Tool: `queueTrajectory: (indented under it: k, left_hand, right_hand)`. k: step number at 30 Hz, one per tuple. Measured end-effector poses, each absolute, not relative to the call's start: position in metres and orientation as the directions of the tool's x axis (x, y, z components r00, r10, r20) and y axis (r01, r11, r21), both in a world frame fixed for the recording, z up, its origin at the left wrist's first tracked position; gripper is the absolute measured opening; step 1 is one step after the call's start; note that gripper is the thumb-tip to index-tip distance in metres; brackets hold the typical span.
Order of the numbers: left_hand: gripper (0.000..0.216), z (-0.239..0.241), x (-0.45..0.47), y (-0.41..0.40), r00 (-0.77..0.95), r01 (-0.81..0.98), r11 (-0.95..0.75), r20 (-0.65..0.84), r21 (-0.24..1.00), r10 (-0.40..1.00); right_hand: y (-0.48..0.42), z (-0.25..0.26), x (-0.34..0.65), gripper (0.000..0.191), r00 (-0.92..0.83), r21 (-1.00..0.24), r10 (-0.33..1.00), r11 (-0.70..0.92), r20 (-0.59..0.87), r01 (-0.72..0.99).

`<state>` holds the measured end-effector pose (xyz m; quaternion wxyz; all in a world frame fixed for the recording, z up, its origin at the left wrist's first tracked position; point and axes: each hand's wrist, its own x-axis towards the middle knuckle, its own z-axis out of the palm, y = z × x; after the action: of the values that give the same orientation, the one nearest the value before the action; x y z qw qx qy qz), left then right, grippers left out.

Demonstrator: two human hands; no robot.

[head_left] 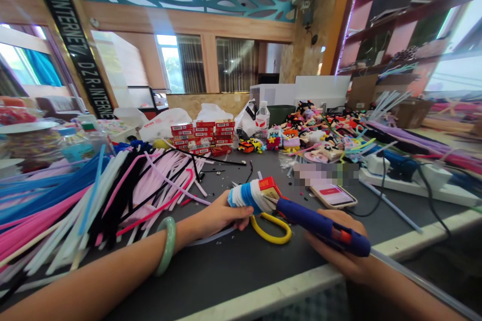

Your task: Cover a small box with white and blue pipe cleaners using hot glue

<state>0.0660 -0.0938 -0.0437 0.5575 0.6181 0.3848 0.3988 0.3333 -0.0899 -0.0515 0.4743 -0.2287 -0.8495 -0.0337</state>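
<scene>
We are pinching a small red box wrapped in blue and white fuzzy stems with our left hand, centre table; our right hand, at four o'clock, is clenching a blue glue gun. It seems light, soft; holding its wrapped middle suits.

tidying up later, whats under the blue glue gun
Under the blue hot glue gun lie yellow-handled scissors on the dark grey table. Their blades are covered by the gun and the right hand holding it.
</scene>
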Motion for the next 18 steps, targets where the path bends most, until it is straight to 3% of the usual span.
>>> queueTrajectory:
  k: [5,12,18]
  left_hand:
    - [0.054,-0.044,0.065,-0.093,0.387,0.036,-0.087,0.066,0.996,0.920]
    - [0.051,-0.039,0.071,-0.099,0.371,-0.025,-0.056,0.061,0.998,0.927]
    - [0.048,-0.035,0.074,-0.105,0.343,-0.090,-0.038,0.067,0.995,0.937]
  right_hand:
    - [-0.088,-0.046,0.333,0.013,-0.492,-0.057,0.245,0.929,0.836,0.366]
    - [-0.088,-0.047,0.334,0.016,-0.498,-0.106,0.321,0.904,0.805,0.413]
    - [-0.083,-0.047,0.337,0.016,-0.540,-0.020,0.259,0.913,0.801,0.408]
